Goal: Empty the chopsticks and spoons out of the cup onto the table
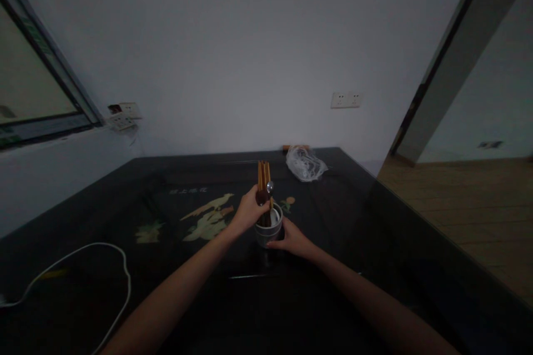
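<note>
Over the table (341, 222), our left hand (250, 209) encircles chopsticks (264, 173); our half-curled right hand (295, 239) clasps the cup (266, 236), presumably against tipping.

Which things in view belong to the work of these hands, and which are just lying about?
In use:
chopsticks, in the left hand
shiny spoon, beside the chopsticks
grey cup, held by the right hand

Lying about:
clear plastic bag
white cable
brown object, partly behind the bag
</note>
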A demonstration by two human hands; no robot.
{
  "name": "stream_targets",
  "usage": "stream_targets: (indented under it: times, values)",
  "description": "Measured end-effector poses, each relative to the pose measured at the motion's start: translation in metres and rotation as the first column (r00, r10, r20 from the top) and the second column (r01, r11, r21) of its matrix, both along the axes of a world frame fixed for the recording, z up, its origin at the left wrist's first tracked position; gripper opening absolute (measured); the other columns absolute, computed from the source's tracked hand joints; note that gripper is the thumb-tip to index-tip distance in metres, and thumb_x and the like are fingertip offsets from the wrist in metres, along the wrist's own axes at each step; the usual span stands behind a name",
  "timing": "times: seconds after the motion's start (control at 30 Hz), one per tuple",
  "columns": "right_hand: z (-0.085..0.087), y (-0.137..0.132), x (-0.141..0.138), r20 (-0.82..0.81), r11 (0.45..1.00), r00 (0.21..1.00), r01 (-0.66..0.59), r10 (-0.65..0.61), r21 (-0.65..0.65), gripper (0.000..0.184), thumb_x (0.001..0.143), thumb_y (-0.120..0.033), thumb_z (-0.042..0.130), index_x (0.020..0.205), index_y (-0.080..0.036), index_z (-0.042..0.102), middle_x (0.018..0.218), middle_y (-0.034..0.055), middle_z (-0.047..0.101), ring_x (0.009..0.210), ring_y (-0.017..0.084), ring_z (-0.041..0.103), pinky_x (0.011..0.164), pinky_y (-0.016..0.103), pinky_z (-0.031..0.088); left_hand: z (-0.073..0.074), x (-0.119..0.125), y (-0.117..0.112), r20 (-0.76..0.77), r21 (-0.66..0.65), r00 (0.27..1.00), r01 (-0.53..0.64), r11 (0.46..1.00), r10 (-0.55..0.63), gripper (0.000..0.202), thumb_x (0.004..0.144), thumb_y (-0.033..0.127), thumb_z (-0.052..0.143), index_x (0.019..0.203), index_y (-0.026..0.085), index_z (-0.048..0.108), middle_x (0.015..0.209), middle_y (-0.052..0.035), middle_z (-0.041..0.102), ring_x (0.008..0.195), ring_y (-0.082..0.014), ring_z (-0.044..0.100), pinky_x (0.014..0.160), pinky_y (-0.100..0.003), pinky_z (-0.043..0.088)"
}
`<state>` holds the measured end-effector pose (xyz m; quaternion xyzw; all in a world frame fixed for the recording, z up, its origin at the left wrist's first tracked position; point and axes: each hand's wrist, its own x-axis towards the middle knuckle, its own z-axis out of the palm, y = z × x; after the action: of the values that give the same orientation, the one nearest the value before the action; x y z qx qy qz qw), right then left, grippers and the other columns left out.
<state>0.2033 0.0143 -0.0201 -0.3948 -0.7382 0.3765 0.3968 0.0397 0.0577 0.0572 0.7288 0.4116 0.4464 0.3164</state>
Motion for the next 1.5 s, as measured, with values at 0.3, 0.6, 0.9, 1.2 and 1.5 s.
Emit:
stream_targets:
  times: [0.3, 0.6, 0.9, 1.2, 1.5]
  values:
    - [-0.003, 0.002, 0.002, 0.04, 1.0, 0.999, 0.007, -0.008, 0.005, 0.09, 0.059, -0.044, 0.08, 0.135, -0.018, 0.039, 0.132, 0.0142, 0.052, 0.121, 0.032, 0.049, 0.102, 0.05, 0.036, 0.002, -0.003, -0.007, 0.001, 0.025, 1.0, 0.006, 1.0, -0.006, 0.02, 0.078, 0.021, 0.058, 0.096, 0.016, 0.054, 0.086, -0.0043, 0.067, 0.081, -0.0187, 0.065, 0.072, -0.029, 0.05]
    - [-0.002, 0.001, 0.002, 0.035, 1.0, 0.999, -0.005, 0.004, 0.024, 0.092, 0.06, -0.043, 0.081, 0.137, -0.019, 0.037, 0.134, 0.014, 0.05, 0.124, 0.031, 0.047, 0.103, 0.049, 0.036, 0.008, -0.003, -0.012, -0.104, 0.115, 0.986, -0.117, 0.986, 0.13, 0.016, 0.078, 0.021, 0.058, 0.092, 0.016, 0.053, 0.08, -0.0013, 0.064, 0.075, -0.016, 0.061, 0.068, -0.026, 0.046]
    - [0.0, -0.001, 0.001, -0.004, 1.0, 1.0, -0.016, 0.016, 0.014, 0.091, 0.06, -0.042, 0.081, 0.137, -0.02, 0.037, 0.135, 0.0131, 0.05, 0.125, 0.031, 0.046, 0.105, 0.049, 0.035, 0.006, -0.005, -0.016, -0.053, 0.073, 0.997, -0.044, 0.996, 0.048, 0.021, 0.083, 0.023, 0.055, 0.103, 0.016, 0.054, 0.095, -0.0046, 0.065, 0.089, -0.0189, 0.063, 0.079, -0.03, 0.048]
    - [-0.005, 0.001, 0.002, 0.038, 0.999, 0.999, -0.004, 0.003, 0.031, 0.093, 0.061, -0.044, 0.08, 0.139, -0.019, 0.036, 0.137, 0.0144, 0.049, 0.126, 0.031, 0.045, 0.105, 0.048, 0.035, 0.006, -0.006, -0.026, -0.001, 0.076, 1.0, 0.012, 0.997, -0.012, 0.02, 0.089, 0.026, 0.05, 0.106, 0.018, 0.05, 0.095, -0.0042, 0.066, 0.091, -0.0187, 0.063, 0.082, -0.03, 0.049]
    - [-0.002, 0.001, 0.002, 0.031, 0.999, 0.999, -0.013, 0.012, 0.033, 0.094, 0.061, -0.043, 0.08, 0.139, -0.018, 0.035, 0.136, 0.0142, 0.049, 0.125, 0.03, 0.046, 0.105, 0.047, 0.035, 0.004, -0.002, -0.025, 0.093, 0.122, 0.995, 0.018, 0.992, -0.03, 0.015, 0.092, 0.031, 0.043, 0.099, 0.018, 0.046, 0.081, -0.0019, 0.06, 0.077, -0.0157, 0.061, 0.078, -0.029, 0.049]
